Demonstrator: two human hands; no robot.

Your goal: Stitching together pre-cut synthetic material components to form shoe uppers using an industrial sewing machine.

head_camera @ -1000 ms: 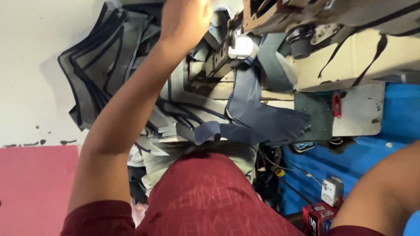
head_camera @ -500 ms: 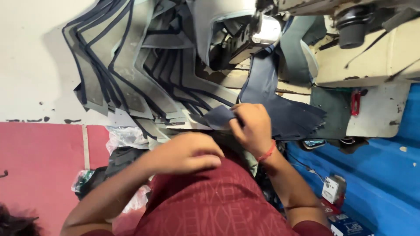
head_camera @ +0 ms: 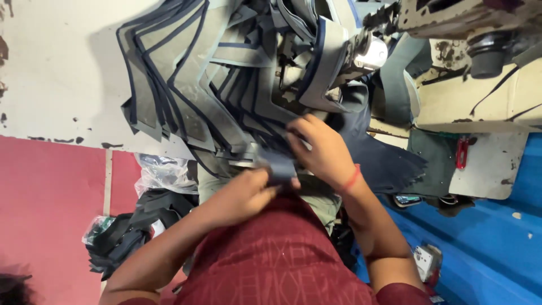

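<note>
Behind the hands, a worn sewing machine (head_camera: 451, 34) stands beside stacked grey cut pieces (head_camera: 197, 96). Left hand (head_camera: 243, 195) and right hand (head_camera: 322, 149) both pinch one dark fabric piece (head_camera: 279, 166) held between them, close above the lap.

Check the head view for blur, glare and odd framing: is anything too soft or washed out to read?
Head view: the frame looks rotated; the left hand and right hand are slightly motion-blurred over the small dark fabric piece; the lamp on the sewing machine blows out; the fabric stack stays sharp and evenly lit.
</note>
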